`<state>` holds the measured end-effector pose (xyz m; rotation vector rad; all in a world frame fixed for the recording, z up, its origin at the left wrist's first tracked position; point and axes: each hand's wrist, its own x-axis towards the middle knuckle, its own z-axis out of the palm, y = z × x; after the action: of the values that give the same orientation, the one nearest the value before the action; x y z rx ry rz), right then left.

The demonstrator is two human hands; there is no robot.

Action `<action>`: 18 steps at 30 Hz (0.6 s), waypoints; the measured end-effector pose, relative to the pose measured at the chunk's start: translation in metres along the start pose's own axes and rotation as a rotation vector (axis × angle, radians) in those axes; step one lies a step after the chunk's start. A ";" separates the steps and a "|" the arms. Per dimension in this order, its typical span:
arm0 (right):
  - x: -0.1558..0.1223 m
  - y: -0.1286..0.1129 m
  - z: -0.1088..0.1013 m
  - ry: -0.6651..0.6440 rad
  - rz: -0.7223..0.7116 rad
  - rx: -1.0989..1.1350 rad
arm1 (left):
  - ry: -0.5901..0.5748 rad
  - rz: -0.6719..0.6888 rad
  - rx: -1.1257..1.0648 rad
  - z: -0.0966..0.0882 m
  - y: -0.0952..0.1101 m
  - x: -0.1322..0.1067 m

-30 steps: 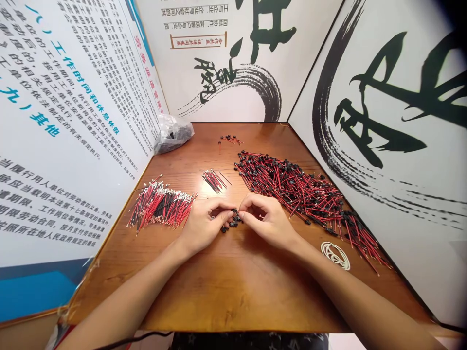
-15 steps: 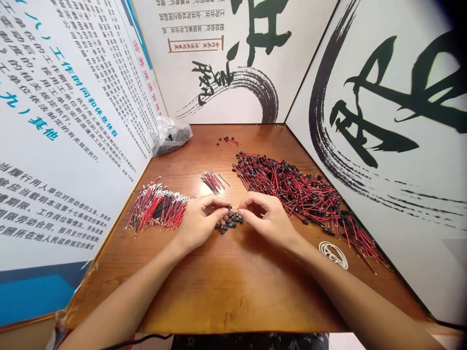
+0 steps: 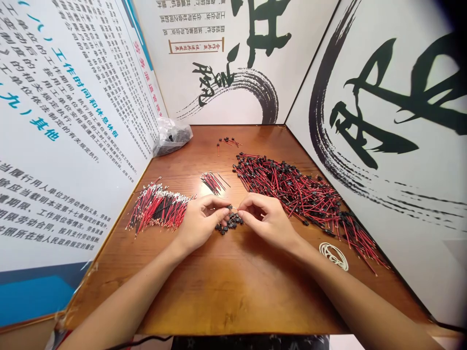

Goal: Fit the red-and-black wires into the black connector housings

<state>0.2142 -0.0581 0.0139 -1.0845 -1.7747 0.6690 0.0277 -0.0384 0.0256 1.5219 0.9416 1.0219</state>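
The left hand and right hand pinching a tiny black connector above a small heap

Both hands are curling inward, thumbs and fingertips pressing together at the connector, though the fingers are hiding how it is seated. The heap is lying just below them. A pile of red-and-black wires is spreading toward the right wall, a bundle of bare-tipped wires is lying to the left, and a small wire bunch is lying ahead. Open wood is stretching toward the near edge of the table, leaving room for moving.
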 end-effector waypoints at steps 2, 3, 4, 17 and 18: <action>0.000 0.001 0.000 -0.002 -0.003 -0.008 | -0.002 0.002 0.001 0.000 0.000 0.000; 0.000 0.001 0.000 -0.005 -0.002 -0.013 | -0.006 0.002 0.001 0.000 -0.001 0.000; 0.000 0.002 0.000 -0.009 -0.002 -0.018 | -0.011 0.001 -0.001 0.001 -0.001 0.000; -0.001 0.004 0.001 -0.053 -0.119 -0.149 | -0.073 0.299 0.439 -0.005 -0.011 0.000; -0.002 0.004 0.002 -0.055 -0.114 -0.150 | -0.078 0.319 0.464 -0.005 -0.012 0.000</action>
<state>0.2145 -0.0580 0.0090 -1.0635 -1.9430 0.5071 0.0221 -0.0346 0.0139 2.1366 0.9413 0.9965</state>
